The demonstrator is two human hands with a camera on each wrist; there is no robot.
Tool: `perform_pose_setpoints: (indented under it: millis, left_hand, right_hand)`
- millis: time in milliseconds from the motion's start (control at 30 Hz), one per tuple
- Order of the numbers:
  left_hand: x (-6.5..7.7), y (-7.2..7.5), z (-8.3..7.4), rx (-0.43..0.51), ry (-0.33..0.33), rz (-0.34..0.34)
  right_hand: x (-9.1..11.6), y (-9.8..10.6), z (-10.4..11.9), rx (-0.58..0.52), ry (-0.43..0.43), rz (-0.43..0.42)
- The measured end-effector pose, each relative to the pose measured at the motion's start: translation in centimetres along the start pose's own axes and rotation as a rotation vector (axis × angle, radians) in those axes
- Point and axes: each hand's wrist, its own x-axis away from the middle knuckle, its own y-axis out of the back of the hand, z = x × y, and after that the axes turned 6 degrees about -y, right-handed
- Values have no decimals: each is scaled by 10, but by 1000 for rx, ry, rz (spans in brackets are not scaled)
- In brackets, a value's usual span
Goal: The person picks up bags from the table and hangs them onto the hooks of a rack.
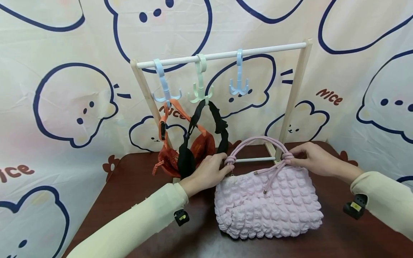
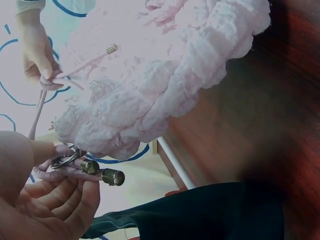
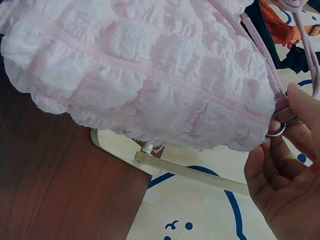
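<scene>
A puffy pale pink handbag hangs upright from its corded handle, held between my two hands over the table. My left hand pinches the knotted cord at the handle's left end. At the right end, my right hand grips the other knot. In the left wrist view, the left thumb and fingers close round the cord beside a metal ring and metal cord tips. The right wrist view has the right fingers around the cord by another ring.
Behind the handbag stands a wooden rack with a white rod. An orange bag hangs from the left blue hook, and a black bag from the green hook. Another blue hook hangs to the right. The table is dark brown.
</scene>
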Motion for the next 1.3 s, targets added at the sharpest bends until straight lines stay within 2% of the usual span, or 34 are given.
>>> perform_pose_setpoints:
  millis: [333, 867, 1300]
  left_hand:
    - [-5, 10, 0, -48, 1, -13]
    - [-6, 18, -4, -67, -10, -49]
    - [-8, 26, -6, -15, -6, -71]
  right_hand:
    - [-3, 6, 8, 34, -26, -21]
    - [-5, 10, 10, 5, 31, -56]
    - [-7, 11, 16, 13, 5, -90]
